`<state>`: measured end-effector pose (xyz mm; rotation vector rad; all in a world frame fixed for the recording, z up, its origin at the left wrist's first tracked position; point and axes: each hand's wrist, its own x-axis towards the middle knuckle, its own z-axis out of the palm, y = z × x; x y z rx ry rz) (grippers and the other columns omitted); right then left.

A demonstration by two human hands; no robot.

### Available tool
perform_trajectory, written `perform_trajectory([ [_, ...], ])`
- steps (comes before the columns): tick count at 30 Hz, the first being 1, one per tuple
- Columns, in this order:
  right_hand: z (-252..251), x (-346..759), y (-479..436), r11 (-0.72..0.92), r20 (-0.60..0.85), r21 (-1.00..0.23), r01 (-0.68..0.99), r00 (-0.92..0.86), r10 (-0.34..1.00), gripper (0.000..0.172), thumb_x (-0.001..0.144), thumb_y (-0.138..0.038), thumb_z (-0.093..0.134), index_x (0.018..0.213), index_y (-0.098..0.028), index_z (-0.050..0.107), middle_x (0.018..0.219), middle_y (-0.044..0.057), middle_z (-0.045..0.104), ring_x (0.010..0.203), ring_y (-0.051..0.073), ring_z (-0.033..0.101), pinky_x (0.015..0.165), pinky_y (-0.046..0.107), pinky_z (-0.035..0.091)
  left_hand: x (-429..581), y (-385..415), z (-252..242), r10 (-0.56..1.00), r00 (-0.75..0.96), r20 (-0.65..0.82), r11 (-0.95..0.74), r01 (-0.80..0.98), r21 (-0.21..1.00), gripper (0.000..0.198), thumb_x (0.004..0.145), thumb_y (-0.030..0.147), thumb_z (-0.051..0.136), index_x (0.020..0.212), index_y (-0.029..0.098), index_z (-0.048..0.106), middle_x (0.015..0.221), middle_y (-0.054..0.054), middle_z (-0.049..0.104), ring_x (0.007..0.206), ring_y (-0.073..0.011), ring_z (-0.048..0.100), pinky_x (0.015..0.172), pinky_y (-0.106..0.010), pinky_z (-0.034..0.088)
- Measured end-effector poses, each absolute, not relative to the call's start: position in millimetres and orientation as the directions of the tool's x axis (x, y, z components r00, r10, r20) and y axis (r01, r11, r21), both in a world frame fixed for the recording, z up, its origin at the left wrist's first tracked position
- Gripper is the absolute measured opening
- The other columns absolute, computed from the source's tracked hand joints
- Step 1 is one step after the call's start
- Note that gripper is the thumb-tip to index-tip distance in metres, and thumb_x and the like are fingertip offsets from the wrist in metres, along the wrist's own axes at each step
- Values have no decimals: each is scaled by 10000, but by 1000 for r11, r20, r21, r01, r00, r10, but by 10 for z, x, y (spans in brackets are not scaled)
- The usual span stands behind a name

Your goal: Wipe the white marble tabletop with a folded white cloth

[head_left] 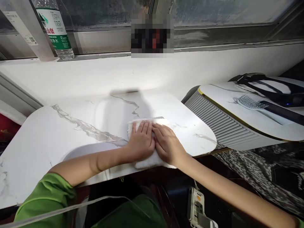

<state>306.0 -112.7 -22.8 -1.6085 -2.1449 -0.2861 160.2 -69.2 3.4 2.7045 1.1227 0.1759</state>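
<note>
A white cloth [149, 162] lies flat on the white marble-patterned tabletop [78, 136], near its front edge on the right. My left hand [142, 142] rests palm down on the cloth, fingers stretched out and pointing away from me. Beside it, thumbs close together, my right hand [167, 142] also presses flat on the cloth with its fingers extended. Both hands cover the middle of the cloth; its edges show above and below them.
A labelled water bottle [58, 34] and a translucent container [30, 31] stand on the window ledge. On a ribbed side cabinet [225, 120] lie a hairbrush [268, 106] and a black device [268, 88]. A power strip [197, 205] and a pale cable [95, 201] are below.
</note>
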Motion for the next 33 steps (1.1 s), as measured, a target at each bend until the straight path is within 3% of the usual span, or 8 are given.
perform_trajectory([
  [7, -214, 3145, -73, 340, 407, -192, 921, -240, 881, 456, 821, -158, 412, 1231, -108, 605, 1276, 181, 652, 1194, 329, 574, 1048, 480, 437, 1698, 211, 16, 777, 629, 33, -618, 750, 236, 570, 1007, 250, 241, 1537, 49, 304, 1628, -140, 268, 1526, -257, 201, 1245, -520, 115],
  [16, -117, 2979, 1021, 268, 350, -242, 933, -174, 921, 415, 863, -132, 363, 1191, -117, 617, 1208, 170, 679, 1136, 312, 579, 1015, 433, 410, 1704, 1278, -33, 858, 506, 92, -512, 823, 246, 536, 1014, 220, 206, 1524, 119, 338, 1619, -93, 319, 1506, -201, 250, 1245, -484, 126],
  [24, -149, 2905, 662, 310, 371, -183, 933, -227, 900, 450, 880, -156, 368, 1268, -91, 584, 1306, 179, 643, 1202, 309, 560, 1055, 445, 396, 1569, 912, -23, 851, 519, 76, -522, 824, 218, 540, 1023, 232, 209, 1536, 103, 315, 1628, -100, 294, 1514, -201, 233, 1247, -483, 118],
  [33, -260, 2421, -702, 298, 436, -115, 948, -221, 873, 494, 904, -197, 357, 1331, -57, 562, 1380, 204, 597, 1295, 334, 524, 1112, 505, 353, 1020, -346, 12, 770, 636, 57, -634, 751, 188, 544, 1014, 242, 237, 1531, 101, 331, 1622, -119, 299, 1521, -231, 222, 1246, -506, 122],
])
